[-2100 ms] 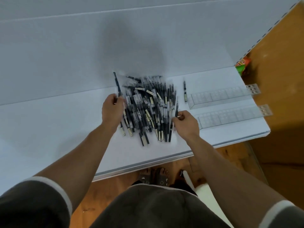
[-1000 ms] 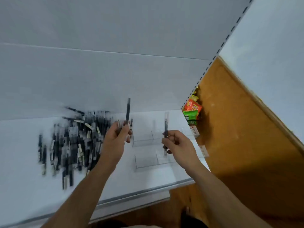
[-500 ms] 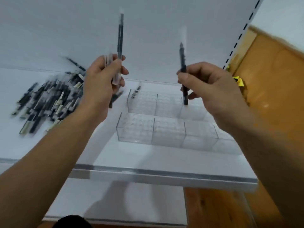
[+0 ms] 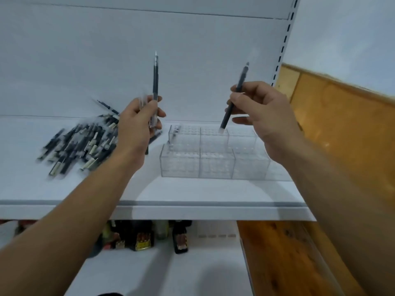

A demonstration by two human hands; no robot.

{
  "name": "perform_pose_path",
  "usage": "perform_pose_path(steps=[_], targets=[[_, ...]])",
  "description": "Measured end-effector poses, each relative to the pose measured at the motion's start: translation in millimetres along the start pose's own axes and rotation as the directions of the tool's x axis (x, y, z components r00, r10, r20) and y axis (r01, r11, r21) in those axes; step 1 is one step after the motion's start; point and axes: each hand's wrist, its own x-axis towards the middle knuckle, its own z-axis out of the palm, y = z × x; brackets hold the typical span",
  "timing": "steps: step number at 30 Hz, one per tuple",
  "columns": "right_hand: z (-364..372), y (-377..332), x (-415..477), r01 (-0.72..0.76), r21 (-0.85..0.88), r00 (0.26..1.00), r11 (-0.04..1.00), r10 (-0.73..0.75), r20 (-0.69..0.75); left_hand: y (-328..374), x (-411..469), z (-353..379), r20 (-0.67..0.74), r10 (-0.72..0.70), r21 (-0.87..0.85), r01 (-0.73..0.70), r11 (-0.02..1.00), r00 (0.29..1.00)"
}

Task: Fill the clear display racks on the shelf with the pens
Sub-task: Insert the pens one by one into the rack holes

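Two clear display racks stand on the white shelf (image 4: 192, 191), a front rack (image 4: 213, 165) and a rear rack (image 4: 211, 137) right behind it. My right hand (image 4: 258, 110) pinches a dark pen (image 4: 235, 97), tilted, with its lower tip just above the rear rack's middle section. My left hand (image 4: 139, 124) grips another dark pen (image 4: 155, 77) upright, left of the racks. A heap of several dark pens (image 4: 81, 144) lies on the shelf at the left. One pen (image 4: 175, 131) lies at the rear rack's left end.
The white back panel (image 4: 106, 60) rises behind the shelf. A wooden wall (image 4: 342, 135) closes the right side. On the lower shelf (image 4: 171, 270) stand dark bottles (image 4: 141, 236) and small items under the shelf's front edge.
Both hands lifted a pen each from the heap and carried them right to the racks. The view dropped to shelf height. My right pen now tilts with its tip over the rear rack.
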Motion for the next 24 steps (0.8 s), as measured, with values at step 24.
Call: perform_pose_path(steps=[24], targets=[[90,65,119,0.075,-0.483,0.969,0.872,0.050,0.241,-44,82,-7,0.107,0.076,-0.047,-0.072,0.996,0.991]])
